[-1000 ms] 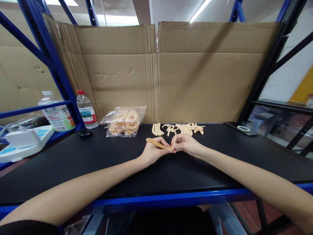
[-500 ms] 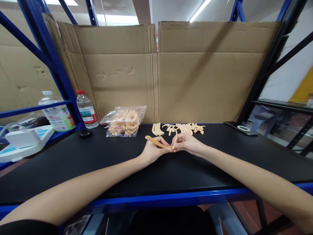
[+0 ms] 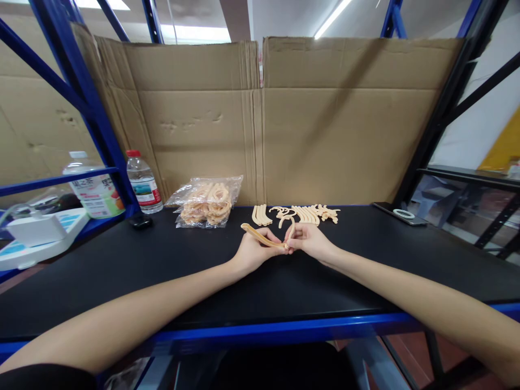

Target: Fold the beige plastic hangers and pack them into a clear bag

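Strip (image 3: 257,235), beige, held in left grip (image 3: 252,252), curved piece (image 3: 292,229) pinched in right grip (image 3: 313,241), ends close together, above black table (image 3: 203,249)

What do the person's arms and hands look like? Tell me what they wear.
The left hand and right hand are bare: no gloves, and no watch or bracelet shows. A black sleeve covers the left arm at the picture's lower left corner; no sleeve shows on the right arm.

A ceiling tube (image 3: 333,18) glares white, a soft diagonal shadow (image 3: 345,95) crosses the cardboard (image 3: 365,162), and outer edges look stretched
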Motion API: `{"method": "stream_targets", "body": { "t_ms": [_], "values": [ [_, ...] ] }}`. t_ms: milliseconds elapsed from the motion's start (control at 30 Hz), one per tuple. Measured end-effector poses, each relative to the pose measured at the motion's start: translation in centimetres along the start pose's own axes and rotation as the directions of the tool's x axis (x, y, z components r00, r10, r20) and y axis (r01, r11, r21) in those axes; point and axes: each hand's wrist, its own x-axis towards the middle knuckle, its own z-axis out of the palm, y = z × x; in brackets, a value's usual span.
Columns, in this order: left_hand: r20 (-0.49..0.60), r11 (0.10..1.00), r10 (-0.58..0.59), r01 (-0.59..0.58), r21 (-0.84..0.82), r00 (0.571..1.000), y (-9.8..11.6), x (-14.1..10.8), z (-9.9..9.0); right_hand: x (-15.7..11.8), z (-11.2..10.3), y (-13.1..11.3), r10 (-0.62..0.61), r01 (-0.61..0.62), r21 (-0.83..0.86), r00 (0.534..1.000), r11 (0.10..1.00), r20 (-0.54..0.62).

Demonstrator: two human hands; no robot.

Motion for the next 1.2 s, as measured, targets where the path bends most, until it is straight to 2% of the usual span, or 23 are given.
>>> {"method": "stream_targets", "body": {
  "t_ms": [167,433,600,833,1033,1133,1200],
  "values": [
    [0.004,1.000,-0.013,0.013,0.021,1.000,0.3,-0.2,0.0,-0.1,0.3,0.1,-0.056,0.056,-0.020,0.998,0.998,-0.031],
    [-0.070,0.994,-0.102,0.099,-0.048,0.992,1.5,-0.2,0.1,-0.4,0.6,-0.1,-0.034,0.040,0.048,0.994,0.998,-0.108],
    [-0.067,0.966,-0.157,0.139,-0.219,0.985,1.7,-0.2,0.3,-0.3,0.7,0.0,-0.114,0.107,-0.046,0.974,0.993,-0.194],
    [-0.031,0.884,-0.203,0.170,-0.435,0.979,1.2,-0.1,0.7,0.0,0.5,-0.1,-0.088,0.086,-0.018,0.982,0.996,-0.166],
    [0.042,0.918,-0.192,0.194,-0.347,0.981,1.2,-0.1,0.6,0.0,0.9,0.2,-0.128,0.126,-0.031,0.988,0.992,-0.090],
    [0.054,0.899,-0.233,0.236,-0.370,0.971,1.3,0.0,0.5,0.8,-0.3,0.0,-0.160,0.154,-0.061,0.979,0.986,-0.126],
    [0.040,0.864,-0.269,0.260,-0.431,0.962,1.4,0.1,0.4,1.6,-2.2,-0.2,-0.243,0.209,-0.177,0.949,0.962,-0.202]
  ]
}}
